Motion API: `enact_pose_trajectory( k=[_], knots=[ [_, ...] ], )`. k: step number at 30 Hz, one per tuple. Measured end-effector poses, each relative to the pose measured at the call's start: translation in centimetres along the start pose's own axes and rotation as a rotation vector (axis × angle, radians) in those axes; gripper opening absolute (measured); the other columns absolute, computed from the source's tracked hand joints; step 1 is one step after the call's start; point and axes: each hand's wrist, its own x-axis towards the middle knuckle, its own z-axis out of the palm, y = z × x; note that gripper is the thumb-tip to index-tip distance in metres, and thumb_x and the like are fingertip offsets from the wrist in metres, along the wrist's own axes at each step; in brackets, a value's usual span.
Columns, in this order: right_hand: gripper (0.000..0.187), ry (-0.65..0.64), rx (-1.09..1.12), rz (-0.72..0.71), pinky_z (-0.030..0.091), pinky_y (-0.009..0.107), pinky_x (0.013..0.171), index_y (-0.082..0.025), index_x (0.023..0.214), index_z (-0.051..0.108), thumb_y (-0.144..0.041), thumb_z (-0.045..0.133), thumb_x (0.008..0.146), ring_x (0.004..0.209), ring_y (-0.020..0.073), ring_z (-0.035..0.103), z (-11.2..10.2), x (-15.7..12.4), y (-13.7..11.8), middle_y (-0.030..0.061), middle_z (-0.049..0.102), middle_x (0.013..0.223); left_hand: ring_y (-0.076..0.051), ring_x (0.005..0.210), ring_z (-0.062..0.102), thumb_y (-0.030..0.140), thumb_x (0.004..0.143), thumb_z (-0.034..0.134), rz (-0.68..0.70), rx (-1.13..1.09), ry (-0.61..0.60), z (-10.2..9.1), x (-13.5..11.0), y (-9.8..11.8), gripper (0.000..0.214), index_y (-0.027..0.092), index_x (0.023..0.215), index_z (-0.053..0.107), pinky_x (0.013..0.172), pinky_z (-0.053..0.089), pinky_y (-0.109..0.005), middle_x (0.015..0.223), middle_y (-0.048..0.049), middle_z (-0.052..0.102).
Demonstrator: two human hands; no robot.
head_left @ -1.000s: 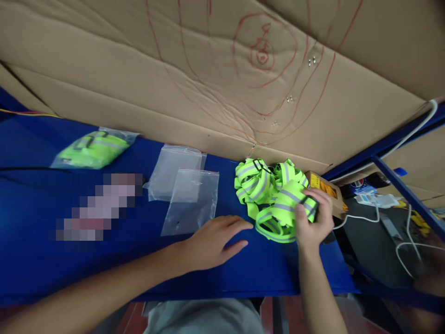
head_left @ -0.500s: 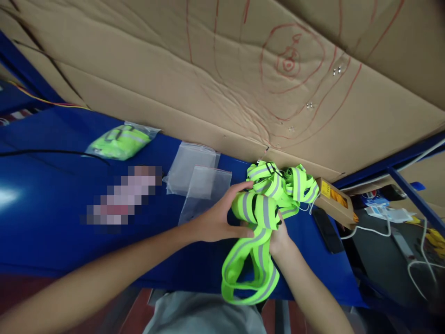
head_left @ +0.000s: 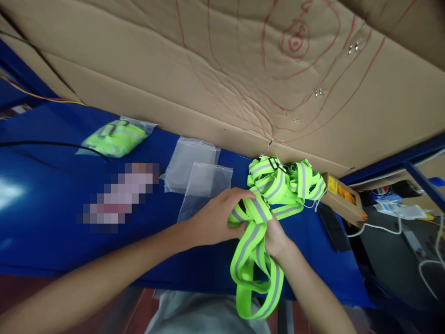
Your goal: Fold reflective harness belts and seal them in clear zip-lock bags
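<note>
Though limp, looped webbing point(head_left: 253, 236) (grey-striped)

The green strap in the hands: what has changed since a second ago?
The right hand has drawn the green strap away from the green pile, leftward and toward the person, so a loop hangs down. The left hand, empty before, now holds it too. The clear bags and the bagged bundle stayed put.

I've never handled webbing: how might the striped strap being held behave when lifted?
The strap is probably floppy: its loops droop below the left hand and right hand. It looks thin, so likely light. Open, hanging loops might tangle.
</note>
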Motion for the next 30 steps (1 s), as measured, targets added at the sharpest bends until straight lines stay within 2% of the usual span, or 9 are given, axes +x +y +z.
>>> enact_pose_trajectory(
  k=[4, 8, 10, 13, 18, 22, 26, 28, 30],
  knots=[
    [0.074, 0.034, -0.108, -0.131, 0.055, 0.046, 0.104, -0.029, 0.138, 0.062, -0.084, 0.042, 0.092, 0.127, 0.0305, 0.066, -0.7, -0.4, -1.2, 0.0075, 0.071, 0.135, -0.027, 0.106, 0.069, 0.030, 0.080, 0.076, -0.212, -0.155, 0.100, -0.2, 0.5, -0.6, 0.057, 0.026, 0.130, 0.049, 0.090, 0.055, -0.041, 0.120, -0.0057, 0.068],
    [0.081, 0.078, -0.565, -0.426, 0.041, 0.047, 0.119, -0.033, 0.154, 0.043, -0.071, 0.067, 0.087, 0.148, 0.0300, 0.046, -1.5, -1.2, -1.4, 0.0061, 0.045, 0.163, -0.026, 0.109, 0.068, 0.022, 0.080, 0.071, -0.208, -0.087, 0.187, -0.3, 0.5, -1.1, 0.056, 0.029, 0.131, 0.049, 0.094, 0.052, -0.041, 0.123, -0.0040, 0.067],
    [0.086, 0.107, -0.707, -0.477, 0.045, 0.046, 0.115, -0.032, 0.155, 0.038, -0.057, 0.079, 0.084, 0.139, 0.0297, 0.054, -1.3, -1.4, -1.0, 0.0090, 0.052, 0.157, -0.026, 0.109, 0.068, 0.022, 0.081, 0.069, -0.208, -0.073, 0.179, -0.3, 0.4, -1.0, 0.056, 0.030, 0.133, 0.049, 0.095, 0.052, -0.041, 0.124, -0.0035, 0.067],
    [0.064, 0.135, -0.781, -0.498, 0.055, 0.041, 0.096, -0.027, 0.143, 0.048, -0.046, 0.076, 0.089, 0.109, 0.0257, 0.069, -1.2, -1.3, -0.5, 0.0086, 0.069, 0.129, -0.025, 0.112, 0.067, 0.019, 0.081, 0.068, -0.207, -0.082, 0.181, -0.4, 0.4, -0.8, 0.056, 0.029, 0.133, 0.050, 0.097, 0.052, -0.040, 0.125, -0.0039, 0.067],
    [0.039, 0.123, -0.680, -0.459, 0.053, 0.033, 0.080, -0.026, 0.123, 0.061, -0.038, 0.072, 0.088, 0.091, 0.0214, 0.069, -2.8, -1.1, -1.7, 0.0028, 0.074, 0.101, -0.024, 0.113, 0.064, 0.021, 0.077, 0.071, -0.240, -0.207, 0.216, -1.5, 1.0, -0.8, 0.053, 0.024, 0.128, 0.055, 0.096, 0.052, -0.036, 0.124, -0.0049, 0.066],
    [0.033, 0.007, -0.422, -0.284, 0.052, 0.032, 0.087, -0.025, 0.113, 0.073, -0.032, 0.078, 0.082, 0.098, 0.0210, 0.069, -3.9, -2.0, -4.0, 0.0029, 0.076, 0.108, -0.023, 0.100, 0.068, 0.025, 0.071, 0.079, -0.420, -0.562, 0.162, -2.5, 1.5, -0.3, 0.057, 0.024, 0.124, 0.059, 0.086, 0.055, -0.034, 0.116, -0.0025, 0.069],
    [0.026, -0.141, -0.217, -0.159, 0.047, 0.031, 0.063, -0.017, 0.103, 0.075, -0.032, 0.073, 0.081, 0.056, 0.0144, 0.053, -4.7, -2.8, -5.2, -0.0027, 0.058, 0.060, -0.022, 0.088, 0.071, 0.023, 0.070, 0.080, -0.632, -1.046, 0.102, -3.3, 1.7, -0.2, 0.056, 0.025, 0.123, 0.063, 0.077, 0.056, -0.033, 0.110, -0.0041, 0.073],
    [0.027, -0.109, -0.292, -0.180, 0.041, 0.029, 0.054, -0.017, 0.105, 0.072, -0.036, 0.069, 0.086, 0.047, 0.0118, 0.040, -4.9, -2.8, -5.1, -0.0074, 0.045, 0.053, -0.023, 0.084, 0.071, 0.024, 0.071, 0.077, -0.655, -1.179, 0.119, -3.5, 1.9, -0.3, 0.050, 0.022, 0.120, 0.067, 0.073, 0.056, -0.032, 0.107, -0.0068, 0.075],
    [0.034, 0.022, -0.511, -0.271, 0.043, 0.028, 0.055, -0.021, 0.120, 0.067, -0.040, 0.068, 0.091, 0.051, 0.0124, 0.044, -5.0, -2.7, -4.8, -0.0064, 0.050, 0.062, -0.022, 0.081, 0.071, 0.025, 0.074, 0.075, -0.648, -1.241, 0.122, -3.5, 2.1, -0.6, 0.045, 0.019, 0.118, 0.070, 0.071, 0.056, -0.031, 0.106, -0.0090, 0.076]
  ],
)
